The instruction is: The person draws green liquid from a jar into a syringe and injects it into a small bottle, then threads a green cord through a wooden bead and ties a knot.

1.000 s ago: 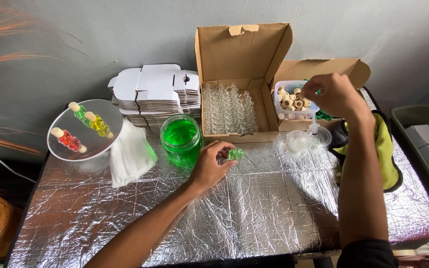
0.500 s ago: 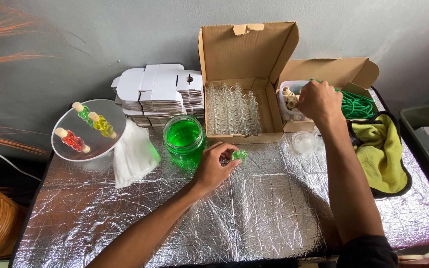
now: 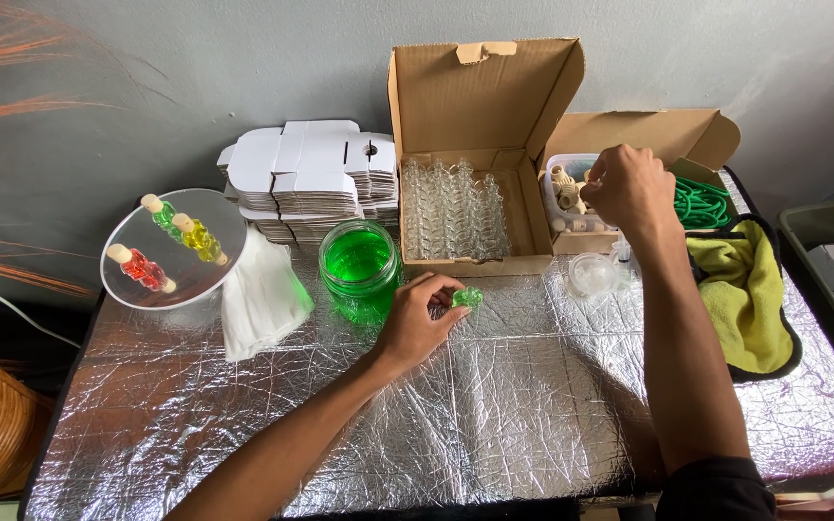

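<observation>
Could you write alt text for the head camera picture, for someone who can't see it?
Over a foil-covered table, the left hand holds a small green bottle beside a jar of green liquid, while the right hand reaches into a tub of corks.

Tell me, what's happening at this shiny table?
A person's left hand holds a small bottle of green liquid on the foil-covered table, beside a jar of green liquid. The right hand reaches into a tub of corks. An open cardboard box holds rows of empty glass bottles.
</observation>
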